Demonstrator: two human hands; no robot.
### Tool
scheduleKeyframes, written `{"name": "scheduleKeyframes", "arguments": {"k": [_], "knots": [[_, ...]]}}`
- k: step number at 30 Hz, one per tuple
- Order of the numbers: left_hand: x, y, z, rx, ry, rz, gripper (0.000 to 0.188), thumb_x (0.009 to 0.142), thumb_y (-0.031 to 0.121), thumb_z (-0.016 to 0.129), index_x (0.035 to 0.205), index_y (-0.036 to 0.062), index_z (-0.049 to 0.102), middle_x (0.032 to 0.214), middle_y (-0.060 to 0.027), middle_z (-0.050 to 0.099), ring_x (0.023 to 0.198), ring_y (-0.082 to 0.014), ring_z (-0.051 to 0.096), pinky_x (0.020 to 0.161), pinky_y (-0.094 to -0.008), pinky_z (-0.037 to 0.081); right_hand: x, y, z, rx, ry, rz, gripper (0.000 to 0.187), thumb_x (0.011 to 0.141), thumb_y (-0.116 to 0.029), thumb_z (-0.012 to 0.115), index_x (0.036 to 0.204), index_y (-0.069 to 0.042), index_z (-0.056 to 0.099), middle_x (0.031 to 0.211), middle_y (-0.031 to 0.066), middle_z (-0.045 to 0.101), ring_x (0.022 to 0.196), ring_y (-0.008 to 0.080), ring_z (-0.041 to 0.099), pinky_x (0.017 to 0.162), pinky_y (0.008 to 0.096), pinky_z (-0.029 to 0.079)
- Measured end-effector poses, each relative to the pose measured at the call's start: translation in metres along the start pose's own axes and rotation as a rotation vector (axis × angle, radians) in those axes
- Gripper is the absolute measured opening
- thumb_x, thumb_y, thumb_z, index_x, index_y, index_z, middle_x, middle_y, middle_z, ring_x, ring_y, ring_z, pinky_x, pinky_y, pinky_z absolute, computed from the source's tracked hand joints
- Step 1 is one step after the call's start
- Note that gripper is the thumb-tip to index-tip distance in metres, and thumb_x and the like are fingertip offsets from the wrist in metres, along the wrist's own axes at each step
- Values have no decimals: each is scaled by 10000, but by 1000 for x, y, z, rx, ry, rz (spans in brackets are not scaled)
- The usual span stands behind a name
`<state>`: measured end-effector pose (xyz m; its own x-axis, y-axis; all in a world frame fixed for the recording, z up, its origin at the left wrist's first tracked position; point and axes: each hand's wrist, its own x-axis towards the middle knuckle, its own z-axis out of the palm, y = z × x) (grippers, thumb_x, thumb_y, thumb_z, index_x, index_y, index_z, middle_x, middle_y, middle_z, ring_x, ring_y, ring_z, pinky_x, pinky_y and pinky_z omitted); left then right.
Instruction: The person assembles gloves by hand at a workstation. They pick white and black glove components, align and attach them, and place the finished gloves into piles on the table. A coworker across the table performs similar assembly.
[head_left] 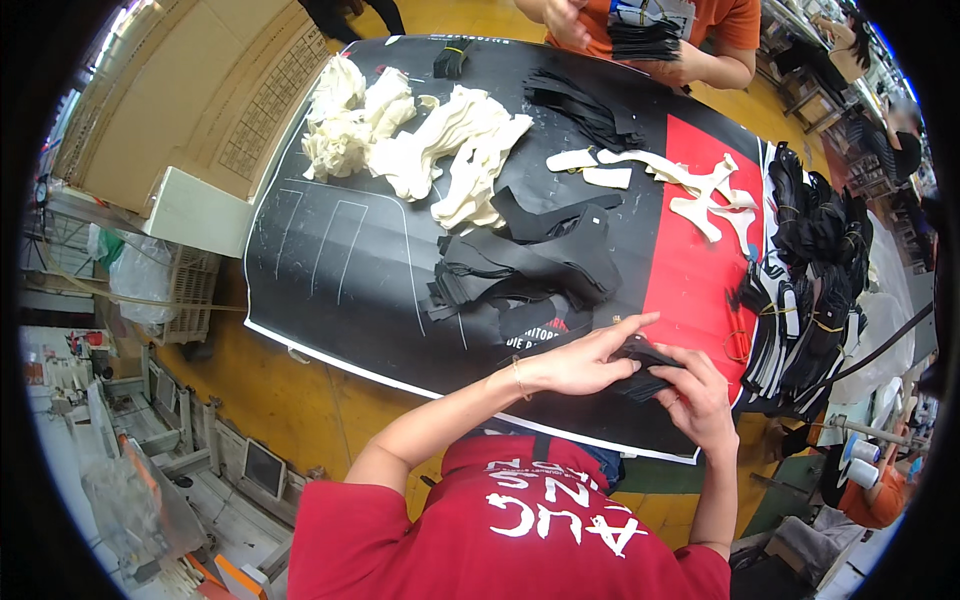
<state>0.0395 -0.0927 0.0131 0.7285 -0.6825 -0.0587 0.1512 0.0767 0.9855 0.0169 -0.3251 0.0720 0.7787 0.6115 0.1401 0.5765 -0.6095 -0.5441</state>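
Near the front edge of the table, my two hands are at a small stack of black fabric pieces point(642, 372). My left hand point(583, 364) has its thumb against the stack's left side, with the index finger stretched out past it; its other fingers are partly hidden. My right hand point(697, 392) pinches the stack's right side, fingers bent over the top. Just beyond lies a larger pile of dark grey and black fabric pieces point(530, 265), fanned out and overlapping.
Cream fabric pieces point(450, 140) are heaped at the far left, with cream strips point(700, 185) on the table's red part. Black bundles point(815, 270) line the right edge, near red-handled scissors point(737, 345). Across the table, a person in orange point(725, 25) holds black pieces.
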Motion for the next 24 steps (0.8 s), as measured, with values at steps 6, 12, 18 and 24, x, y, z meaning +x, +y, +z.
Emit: {"name": "scheduleKeyframes", "arguments": {"k": [6, 12, 18, 24], "knots": [[-25, 7, 5, 579, 538, 226, 604, 915, 119, 643, 1468, 62, 405, 1267, -187, 583, 1117, -296, 596, 974, -399, 464, 0, 43, 1, -192, 254, -38, 402, 660, -67, 788, 1047, -37, 686, 1138, 155, 680, 956, 347, 650, 807, 423, 526], [-88, -7, -23, 1271, 736, 38, 280, 823, 136, 766, 1069, 26, 691, 1086, -114, 635, 993, -290, 628, 865, -405, 498, 8, 85, 21, -706, 396, 13, 430, 822, -36, 685, 1239, -142, 684, 1229, 137, 662, 1079, 304, 636, 882, 419, 488], [-89, -20, -35, 1403, 657, 134, 164, 833, 53, 731, 984, 15, 680, 1050, -101, 631, 958, -273, 630, 793, -361, 542, -5, 72, 23, -490, 248, 161, 495, 856, -221, 744, 1332, -156, 627, 1437, 173, 531, 1358, 348, 465, 1065, 475, 367], [-91, -10, -46, 1420, 579, 118, 120, 867, 88, 697, 956, 63, 619, 978, -75, 632, 904, -268, 630, 791, -384, 504, -24, 32, 39, -358, 152, 94, 435, 784, -389, 801, 1091, -96, 707, 1097, 59, 631, 1030, 267, 589, 930, 457, 421]]}}
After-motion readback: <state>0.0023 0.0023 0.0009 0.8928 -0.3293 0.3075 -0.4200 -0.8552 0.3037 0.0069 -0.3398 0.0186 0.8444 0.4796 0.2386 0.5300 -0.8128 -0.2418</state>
